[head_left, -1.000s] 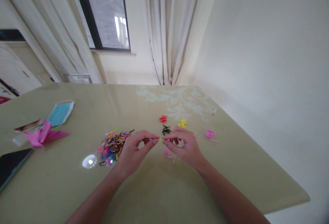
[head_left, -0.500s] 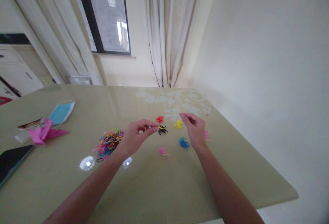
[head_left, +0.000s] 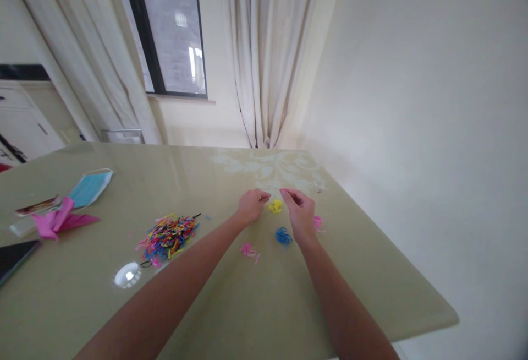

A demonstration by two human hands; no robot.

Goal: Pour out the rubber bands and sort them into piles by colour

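My left hand (head_left: 251,207) reaches across the table, thumb and fingers pinched, at the left side of a small yellow pile of rubber bands (head_left: 275,206). What it pinches is too small to make out. My right hand (head_left: 302,214) hovers just right of that pile, its fingertips also pressed together; anything in them cannot be seen. Nearer me lie a blue pile of bands (head_left: 283,235) and a pink pile (head_left: 249,251). Some more pink bands (head_left: 318,223) show beyond my right hand. A large mixed-colour heap of bands (head_left: 171,236) lies left of my left arm.
On the table's left side are a blue face mask (head_left: 91,186), a pink folded paper shape (head_left: 61,219) and a dark phone-like slab (head_left: 15,255). A shiny round light spot (head_left: 127,275) shows on the tabletop. A white wall (head_left: 412,129) borders the table's right.
My left hand has moved right, from the black bands toward the yellow pile; it now covers the red and black piles. My right hand stays close to the yellow pile. The view has shifted slightly.
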